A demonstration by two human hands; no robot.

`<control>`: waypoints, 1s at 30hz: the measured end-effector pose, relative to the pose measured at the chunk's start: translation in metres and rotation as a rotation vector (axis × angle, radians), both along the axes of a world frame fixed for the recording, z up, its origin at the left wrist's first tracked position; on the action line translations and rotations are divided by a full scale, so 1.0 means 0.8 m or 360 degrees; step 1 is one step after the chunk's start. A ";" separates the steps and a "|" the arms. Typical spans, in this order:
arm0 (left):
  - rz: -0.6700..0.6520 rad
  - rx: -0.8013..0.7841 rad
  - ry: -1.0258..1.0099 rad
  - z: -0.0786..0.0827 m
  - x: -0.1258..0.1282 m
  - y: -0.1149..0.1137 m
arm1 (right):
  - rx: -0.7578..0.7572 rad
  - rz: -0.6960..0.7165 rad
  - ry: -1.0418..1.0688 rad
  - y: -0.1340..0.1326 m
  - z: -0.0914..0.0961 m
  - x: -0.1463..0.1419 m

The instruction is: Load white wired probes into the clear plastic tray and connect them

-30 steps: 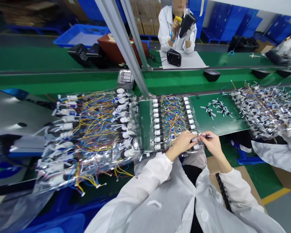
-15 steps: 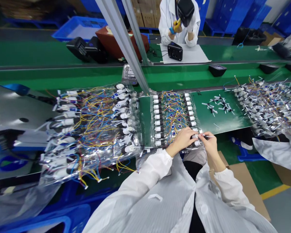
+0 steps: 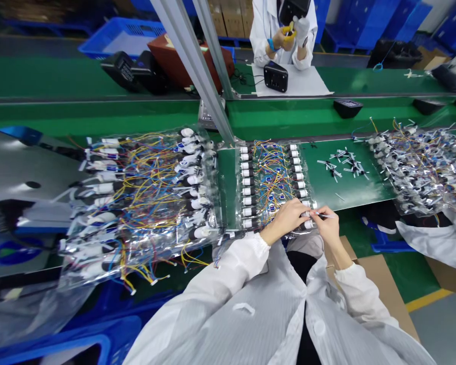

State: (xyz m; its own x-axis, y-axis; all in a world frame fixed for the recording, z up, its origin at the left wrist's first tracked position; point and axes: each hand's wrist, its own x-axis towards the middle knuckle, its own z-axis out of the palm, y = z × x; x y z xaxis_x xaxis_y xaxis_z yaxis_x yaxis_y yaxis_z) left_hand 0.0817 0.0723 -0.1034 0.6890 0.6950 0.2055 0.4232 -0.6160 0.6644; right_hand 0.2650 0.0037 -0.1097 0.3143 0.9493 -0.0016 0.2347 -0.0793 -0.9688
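Both of my hands meet at the lower right corner of a clear plastic tray [image 3: 233, 195] holding two columns of white-and-black cylinders [image 3: 248, 191] joined by coloured wires [image 3: 275, 175]. My left hand [image 3: 288, 218] is closed, its thumb and fingers pinching at one of the cylinders in the right column; the fingers partly cover it. Close beside it, my right hand [image 3: 328, 225] pinches a thin white strip [image 3: 327, 216] that points to the right. The strip's inner end meets the left fingertips, and the exact contact is hidden.
Small black-and-white pieces [image 3: 351, 163] lie on the green table [image 3: 372, 190]. Stacked trays of wired cylinders [image 3: 155, 203] stand left, more [image 3: 421, 167] right. A metal post [image 3: 197, 66] rises ahead. Black devices [image 3: 347, 108] sit on the green belt [image 3: 289, 119]; a co-worker [image 3: 285, 40] works beyond.
My hands stay almost in place, still pinching at the same spot. The devices on the belt have shifted right, one now partly behind the post. The co-worker's hands have moved.
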 end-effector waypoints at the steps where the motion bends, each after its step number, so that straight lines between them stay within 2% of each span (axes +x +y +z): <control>1: -0.0007 -0.0003 -0.0001 0.000 0.001 0.000 | 0.0039 0.0027 -0.0095 0.000 0.002 0.001; 6: -0.0028 -0.0022 -0.0024 0.003 0.001 0.002 | 0.0119 0.0142 -0.0365 0.006 0.009 0.010; 11: 0.0080 -0.0086 -0.0011 0.008 0.000 0.000 | -0.0081 0.0335 -0.0111 0.015 0.009 0.030; 18: 0.0111 -0.0107 -0.0010 0.008 -0.001 0.000 | -0.0069 0.0269 -0.0187 0.016 0.000 0.034; 26: 0.0081 -0.0121 -0.0058 0.000 -0.001 0.005 | -0.0120 0.0332 -0.0158 0.020 -0.001 0.027; 30: -0.0023 -0.0058 0.0022 0.004 -0.005 0.006 | -0.0164 0.0681 -0.0133 0.033 0.013 0.068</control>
State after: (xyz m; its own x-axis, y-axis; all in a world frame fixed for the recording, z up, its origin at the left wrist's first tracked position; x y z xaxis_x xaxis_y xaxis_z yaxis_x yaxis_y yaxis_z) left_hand 0.0778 0.0773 -0.1005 0.7017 0.6918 0.1704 0.4238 -0.5976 0.6806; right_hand 0.3195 0.0301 -0.0997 -0.1034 0.9902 -0.0942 0.3446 -0.0532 -0.9372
